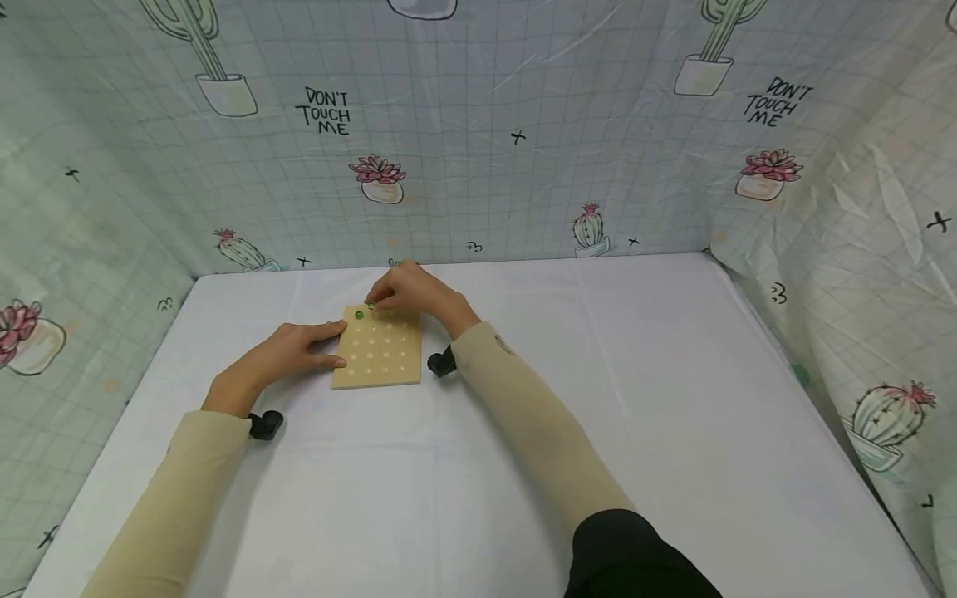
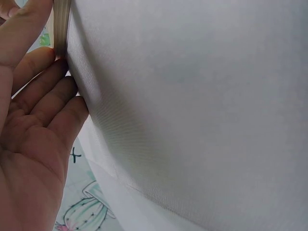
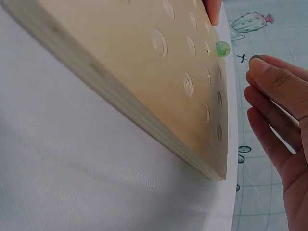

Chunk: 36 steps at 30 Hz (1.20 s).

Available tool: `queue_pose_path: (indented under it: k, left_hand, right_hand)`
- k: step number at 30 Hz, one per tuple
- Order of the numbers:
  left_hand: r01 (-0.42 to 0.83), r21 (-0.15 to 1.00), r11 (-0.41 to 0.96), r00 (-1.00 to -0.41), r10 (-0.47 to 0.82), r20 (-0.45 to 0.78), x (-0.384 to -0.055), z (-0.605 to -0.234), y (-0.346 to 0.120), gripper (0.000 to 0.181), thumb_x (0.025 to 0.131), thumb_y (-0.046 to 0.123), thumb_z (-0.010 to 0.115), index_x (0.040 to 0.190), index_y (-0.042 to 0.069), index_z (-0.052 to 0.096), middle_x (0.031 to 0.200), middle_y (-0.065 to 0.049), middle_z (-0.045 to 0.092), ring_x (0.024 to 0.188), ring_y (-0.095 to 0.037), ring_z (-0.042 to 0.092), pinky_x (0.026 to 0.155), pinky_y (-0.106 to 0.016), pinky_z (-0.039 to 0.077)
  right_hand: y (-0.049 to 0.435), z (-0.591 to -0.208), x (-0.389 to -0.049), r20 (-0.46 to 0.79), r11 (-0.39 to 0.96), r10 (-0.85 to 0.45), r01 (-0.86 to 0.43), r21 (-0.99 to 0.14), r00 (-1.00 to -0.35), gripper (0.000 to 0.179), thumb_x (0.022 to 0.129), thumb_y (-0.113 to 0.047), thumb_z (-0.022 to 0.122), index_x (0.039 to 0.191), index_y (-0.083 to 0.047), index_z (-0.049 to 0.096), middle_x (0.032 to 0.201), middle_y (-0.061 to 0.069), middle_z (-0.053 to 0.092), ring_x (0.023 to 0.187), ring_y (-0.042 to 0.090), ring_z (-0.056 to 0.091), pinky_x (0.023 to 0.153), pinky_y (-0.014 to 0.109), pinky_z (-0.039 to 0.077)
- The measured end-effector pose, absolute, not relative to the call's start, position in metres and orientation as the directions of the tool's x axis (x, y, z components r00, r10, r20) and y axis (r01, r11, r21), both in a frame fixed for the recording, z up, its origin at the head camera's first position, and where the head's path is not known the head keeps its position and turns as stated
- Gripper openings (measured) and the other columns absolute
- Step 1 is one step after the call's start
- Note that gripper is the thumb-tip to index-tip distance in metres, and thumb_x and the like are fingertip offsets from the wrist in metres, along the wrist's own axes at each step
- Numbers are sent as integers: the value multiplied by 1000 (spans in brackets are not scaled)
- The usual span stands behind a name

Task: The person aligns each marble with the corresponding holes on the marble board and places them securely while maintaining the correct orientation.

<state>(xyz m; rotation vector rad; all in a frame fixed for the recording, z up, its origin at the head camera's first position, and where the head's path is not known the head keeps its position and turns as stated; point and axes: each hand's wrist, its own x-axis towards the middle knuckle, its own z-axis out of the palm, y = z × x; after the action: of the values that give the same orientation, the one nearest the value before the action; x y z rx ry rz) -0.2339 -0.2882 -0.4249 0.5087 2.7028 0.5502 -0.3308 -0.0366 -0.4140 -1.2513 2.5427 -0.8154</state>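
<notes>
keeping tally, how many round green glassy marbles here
2: one marble on the flat tan wooden board, another marble pinched in the right hand; more may be hidden.

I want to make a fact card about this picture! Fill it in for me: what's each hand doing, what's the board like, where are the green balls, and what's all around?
Right hand: this hand pinches a green ball near the board's far edge
Left hand: this hand touches the board's left edge
Board: tan, flat board with rows of round hollows
Other green ball: this one sits on the board, near its far left corner
Table: white cover
Backdrop: cloth printed with cacti and "DON'T TOUCH ME"
</notes>
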Motion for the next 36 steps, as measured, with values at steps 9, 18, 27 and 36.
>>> queue_pose_path:
  k: [9, 18, 27, 36]
  left_hand:
    - [255, 437, 863, -879, 395, -266, -235, -427, -288, 88, 90, 51, 74, 157, 9, 37, 159, -21, 34, 147, -45, 30, 118, -62, 28]
    - [258, 426, 867, -880, 393, -267, -235, -427, -288, 88, 90, 52, 74, 158, 9, 36, 159, -21, 34, 147, -46, 30, 118, -62, 28]
    - [244, 431, 868, -880, 385, -277, -235, -426, -288, 90, 89, 53, 74, 158, 9, 36, 160, -21, 34, 148, -45, 29, 118, -62, 28]
    - [253, 421, 871, -880, 388, -275, -236, -426, -287, 87, 90, 51, 74, 157, 9, 37, 159, -21, 35, 147, -45, 31, 118, -62, 29]
  right_hand:
    - [-43, -413, -331, -20, 545, -766, -634, -549, -642, 24, 95, -17, 74, 118, -13, 79, 113, -2, 77, 99, 5, 70, 85, 14, 52]
    - [-45, -417, -333, -46, 566, -760, -627, -534, -648, 24, 94, -19, 76, 116, -13, 79, 111, -3, 77, 95, 4, 68, 83, 14, 52]
    - [-48, -418, -334, -62, 583, -759, -634, -508, -648, 25, 94, -20, 76, 118, -14, 78, 114, -2, 76, 98, 6, 68, 85, 15, 52]
    - [-47, -423, -331, -41, 588, -735, -606, -535, -677, 26, 94, -19, 76, 119, -15, 78, 115, -2, 76, 99, 5, 68, 84, 13, 52]
